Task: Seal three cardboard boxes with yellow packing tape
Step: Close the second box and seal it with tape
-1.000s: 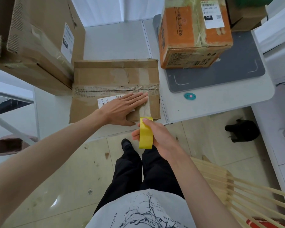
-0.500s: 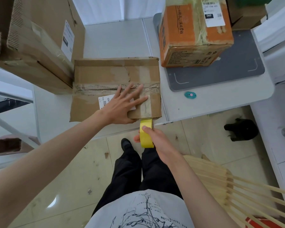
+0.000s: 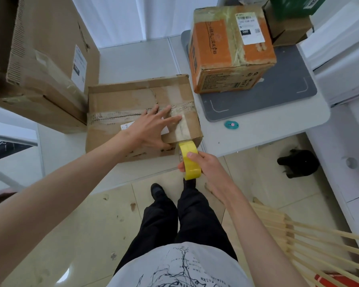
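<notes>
pressing the worn brown box (image 3: 133,96) flat-handed, left hand (image 3: 151,129); right hand (image 3: 203,164) grips yellow tape roll (image 3: 190,160).

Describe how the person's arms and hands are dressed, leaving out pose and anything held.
Both arms are bare from the bottom edge of the picture to the wrist; no sleeves show. The left hand and right hand wear no gloves. No watch, ring or bracelet is visible on either. Fingernails look short and unpainted.

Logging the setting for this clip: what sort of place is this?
Probably a home or small-office parcel-packing corner: used shipping boxes with courier labels on a white table, a tiled floor, a wooden chair.
</notes>
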